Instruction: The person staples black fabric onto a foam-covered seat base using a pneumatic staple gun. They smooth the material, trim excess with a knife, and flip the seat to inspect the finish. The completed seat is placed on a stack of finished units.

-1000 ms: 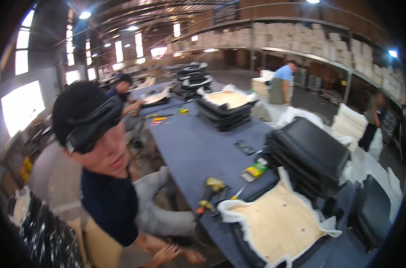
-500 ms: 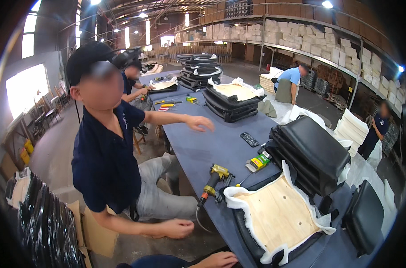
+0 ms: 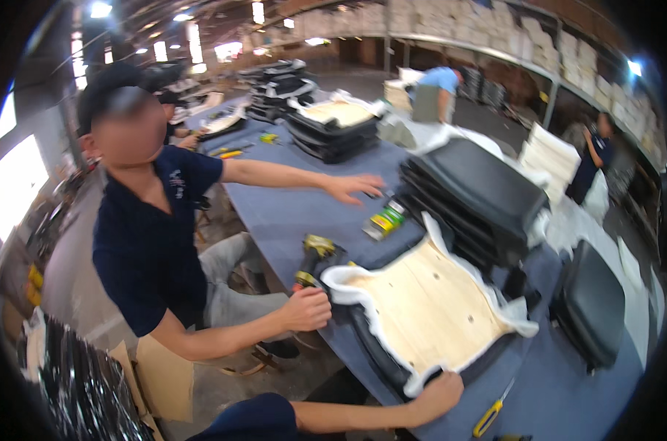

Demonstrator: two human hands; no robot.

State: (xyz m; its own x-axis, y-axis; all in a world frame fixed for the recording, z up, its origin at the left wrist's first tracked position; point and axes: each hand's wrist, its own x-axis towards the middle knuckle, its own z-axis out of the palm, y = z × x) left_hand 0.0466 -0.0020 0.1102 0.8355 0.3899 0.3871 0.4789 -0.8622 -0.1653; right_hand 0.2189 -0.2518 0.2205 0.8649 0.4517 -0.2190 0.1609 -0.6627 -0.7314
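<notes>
My left hand (image 3: 436, 398) reaches in from the lower edge, its fingers closed at the near corner of a chair seat (image 3: 422, 309). The seat lies underside up: a bare plywood panel, white padding folded around its rim and a black cover beneath. My right hand is out of view. A yellow-handled screwdriver (image 3: 494, 410) lies right of my left hand. Beyond the seat's left corner rests a yellow and black air stapler (image 3: 313, 259). A co-worker's right hand (image 3: 306, 309) is at its near end; their left hand (image 3: 354, 189) spreads over the table near a green and yellow box (image 3: 385, 220).
A stack of black seats (image 3: 474, 191) stands behind the plywood seat, and a single black seat (image 3: 589, 305) leans at right. More seats (image 3: 333, 132) are piled farther along the blue-grey table (image 3: 275, 191). The co-worker (image 3: 157, 235) sits close at left. Other people work beyond.
My left hand has moved right, from the table edge to the seat's near corner. The co-worker's right hand has risen to the stapler, and their left hand has reached farther right. The view has shifted.
</notes>
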